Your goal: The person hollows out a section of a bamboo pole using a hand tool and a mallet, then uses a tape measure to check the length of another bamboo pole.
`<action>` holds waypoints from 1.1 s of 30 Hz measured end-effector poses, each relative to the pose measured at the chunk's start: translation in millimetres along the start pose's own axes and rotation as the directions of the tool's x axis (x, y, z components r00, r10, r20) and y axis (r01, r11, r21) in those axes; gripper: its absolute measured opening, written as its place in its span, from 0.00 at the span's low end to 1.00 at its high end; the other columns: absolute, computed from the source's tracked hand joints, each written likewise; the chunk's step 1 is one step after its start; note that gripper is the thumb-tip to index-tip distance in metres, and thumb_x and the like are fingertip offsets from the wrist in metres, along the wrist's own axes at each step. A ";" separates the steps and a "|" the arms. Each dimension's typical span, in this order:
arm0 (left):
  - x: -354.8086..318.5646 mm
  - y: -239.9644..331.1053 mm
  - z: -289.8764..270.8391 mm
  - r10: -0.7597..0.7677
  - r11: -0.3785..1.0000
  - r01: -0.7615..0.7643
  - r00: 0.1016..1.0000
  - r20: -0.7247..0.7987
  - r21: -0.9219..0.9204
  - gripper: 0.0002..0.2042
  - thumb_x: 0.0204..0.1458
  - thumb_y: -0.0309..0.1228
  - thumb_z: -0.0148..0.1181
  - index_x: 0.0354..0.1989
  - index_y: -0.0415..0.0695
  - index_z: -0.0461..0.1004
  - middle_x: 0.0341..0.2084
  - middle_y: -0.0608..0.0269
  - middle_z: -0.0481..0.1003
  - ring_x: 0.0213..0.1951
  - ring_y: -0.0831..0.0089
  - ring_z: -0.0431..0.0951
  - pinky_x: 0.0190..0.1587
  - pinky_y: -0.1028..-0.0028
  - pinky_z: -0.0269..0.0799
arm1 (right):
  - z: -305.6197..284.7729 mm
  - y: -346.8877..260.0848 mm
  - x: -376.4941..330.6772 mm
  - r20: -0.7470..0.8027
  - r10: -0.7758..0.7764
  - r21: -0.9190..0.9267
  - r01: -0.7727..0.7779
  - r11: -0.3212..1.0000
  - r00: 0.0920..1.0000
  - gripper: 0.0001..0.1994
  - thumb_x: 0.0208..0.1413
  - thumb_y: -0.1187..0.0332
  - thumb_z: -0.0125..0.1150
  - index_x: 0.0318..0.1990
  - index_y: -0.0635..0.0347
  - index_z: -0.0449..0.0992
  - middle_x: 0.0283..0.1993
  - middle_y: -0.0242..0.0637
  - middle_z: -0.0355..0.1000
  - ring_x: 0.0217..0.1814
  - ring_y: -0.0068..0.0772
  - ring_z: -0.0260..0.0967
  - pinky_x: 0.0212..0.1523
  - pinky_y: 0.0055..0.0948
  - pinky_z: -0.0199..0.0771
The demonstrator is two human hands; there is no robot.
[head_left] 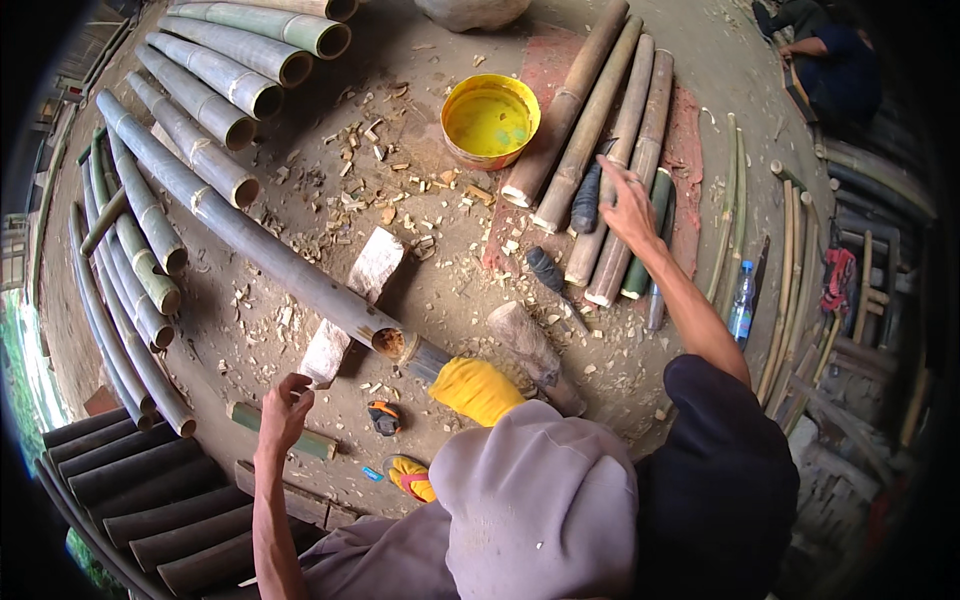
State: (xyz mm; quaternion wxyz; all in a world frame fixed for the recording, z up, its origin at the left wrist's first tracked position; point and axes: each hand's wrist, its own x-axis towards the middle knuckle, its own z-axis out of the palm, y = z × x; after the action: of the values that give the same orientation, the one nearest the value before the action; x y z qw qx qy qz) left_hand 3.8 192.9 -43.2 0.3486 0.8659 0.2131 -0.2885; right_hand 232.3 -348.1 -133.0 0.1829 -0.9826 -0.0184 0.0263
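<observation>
At one o'clock lies the dark tool (pixel 590 190), probably stiff, best held by its thick handle (pixel 584 215); my right hand (pixel 632 208) is loosely open beside it, my left hand (pixel 286 405) half-open, seemingly empty.

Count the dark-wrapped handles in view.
2. The upper dark-wrapped handle lies at the brown bamboo tubes, close by the right hand; the lower dark-wrapped handle lies left of the tubes' near ends. Others may be hidden.
</observation>
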 end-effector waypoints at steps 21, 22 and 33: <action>55.2 54.2 17.6 0.270 0.961 -0.275 0.956 0.117 0.026 0.13 0.51 0.32 0.56 0.43 0.38 0.75 0.35 0.55 0.79 0.34 0.66 0.79 0.38 0.69 0.73 | 27.8 -51.4 -31.5 -0.030 0.356 0.078 -0.353 0.932 0.934 0.29 0.44 0.68 0.63 0.57 0.59 0.64 0.55 0.54 0.60 0.56 0.54 0.60 0.55 0.53 0.62; 53.7 53.2 17.1 0.257 0.964 -0.263 0.959 0.120 0.034 0.14 0.51 0.33 0.56 0.43 0.38 0.74 0.35 0.55 0.79 0.34 0.66 0.79 0.38 0.69 0.73 | 32.5 -44.8 -44.7 -0.107 0.318 0.098 -0.309 0.946 0.942 0.28 0.44 0.69 0.63 0.56 0.60 0.64 0.54 0.54 0.60 0.55 0.52 0.61 0.53 0.51 0.64; 58.7 65.1 37.1 0.291 0.949 -0.307 0.943 0.162 0.079 0.15 0.52 0.34 0.56 0.45 0.39 0.74 0.37 0.53 0.78 0.34 0.60 0.80 0.39 0.66 0.74 | 52.7 -74.4 -30.4 0.039 0.015 0.363 -0.028 0.931 0.999 0.20 0.46 0.75 0.59 0.48 0.71 0.68 0.38 0.49 0.69 0.37 0.39 0.70 0.36 0.33 0.75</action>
State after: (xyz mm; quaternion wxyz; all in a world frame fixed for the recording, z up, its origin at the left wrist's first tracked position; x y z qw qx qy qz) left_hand 71.4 132.4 -71.9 0.3582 0.8811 0.0374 -0.3066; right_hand 197.0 -261.3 -153.9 0.3608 -0.9314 -0.0060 0.0486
